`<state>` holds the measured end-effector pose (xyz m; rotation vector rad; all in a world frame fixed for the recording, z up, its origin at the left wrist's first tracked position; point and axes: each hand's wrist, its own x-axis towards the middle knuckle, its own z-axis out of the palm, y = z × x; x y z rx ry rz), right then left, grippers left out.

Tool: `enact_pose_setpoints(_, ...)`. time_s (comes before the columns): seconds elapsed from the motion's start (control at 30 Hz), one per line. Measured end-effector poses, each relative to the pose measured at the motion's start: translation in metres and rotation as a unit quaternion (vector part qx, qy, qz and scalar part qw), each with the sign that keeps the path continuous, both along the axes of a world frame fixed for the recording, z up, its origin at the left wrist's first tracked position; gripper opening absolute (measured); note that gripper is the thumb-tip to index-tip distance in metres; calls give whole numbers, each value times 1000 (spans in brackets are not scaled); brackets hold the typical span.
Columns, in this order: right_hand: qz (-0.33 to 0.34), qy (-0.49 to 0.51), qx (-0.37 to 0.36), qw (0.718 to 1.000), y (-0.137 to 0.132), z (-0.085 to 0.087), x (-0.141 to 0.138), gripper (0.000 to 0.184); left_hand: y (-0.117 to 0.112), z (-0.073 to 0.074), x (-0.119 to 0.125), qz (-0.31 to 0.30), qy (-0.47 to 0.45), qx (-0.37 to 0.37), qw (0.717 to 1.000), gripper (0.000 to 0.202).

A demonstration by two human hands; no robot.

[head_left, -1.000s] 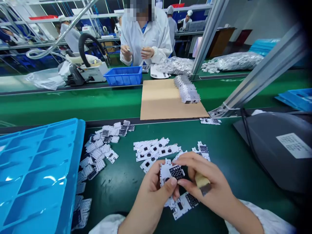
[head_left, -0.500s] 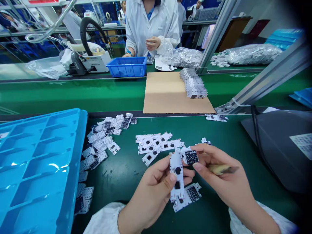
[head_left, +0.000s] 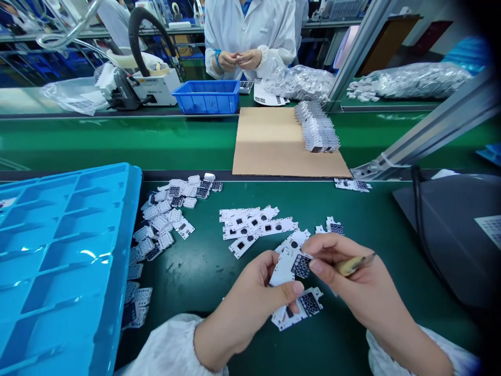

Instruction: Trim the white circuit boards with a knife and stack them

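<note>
Circuit panel [head_left: 287, 265] sits pinched between left hand [head_left: 250, 303] and right hand [head_left: 352, 287].

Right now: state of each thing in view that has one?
left hand, grip shut on white panel, held tilted.
right hand, grip shut on tan-handled tool, fingertips at keypad piece.
keypad piece, against the white panel.
loose panels, lying flat, scattered on green table.
part stack, leaning in a row on cardboard.
</note>
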<state>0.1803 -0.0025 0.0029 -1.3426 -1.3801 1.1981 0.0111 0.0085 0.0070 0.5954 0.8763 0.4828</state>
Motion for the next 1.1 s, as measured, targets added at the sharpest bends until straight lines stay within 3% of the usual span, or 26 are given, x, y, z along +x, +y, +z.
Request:
enact_pose_setpoints(0.13,14,-70,68,995,4,7,-2,8,0,4,-2,-3,-30,-5,1000,25)
enact_pose_setpoints(0.27,91,-109,158,977,6,9,-2,26,-1,5,-2,21,-67,-40,997,22)
enact_pose_setpoints(0.37,100,-155,226,957,5,6,-3,29,-2,5,0,22,-64,-46,997,22)
enact_pose_setpoints(0.53,33,-223,223,948,1,-1,-9,19,-4,3,4,51,-52,-19,997,16)
enact_pose_setpoints(0.67,1,-272,276,922,0,-2,-11,10,-6,2,3,50,-62,-11,997,17)
enact_pose_setpoints(0.83,-1,-320,294,901,1,-4,-6,14,-9,-1,1,43,-134,30,990,30)
enact_pose_setpoints(1.0,-33,-322,292,900,1,-1,-3,17,-8,-4,-2,8,-144,55,988,26)
enact_pose_setpoints(1.1,-4,-312,320,894,0,2,-3,21,-6,-4,-1,18,-146,92,985,30)
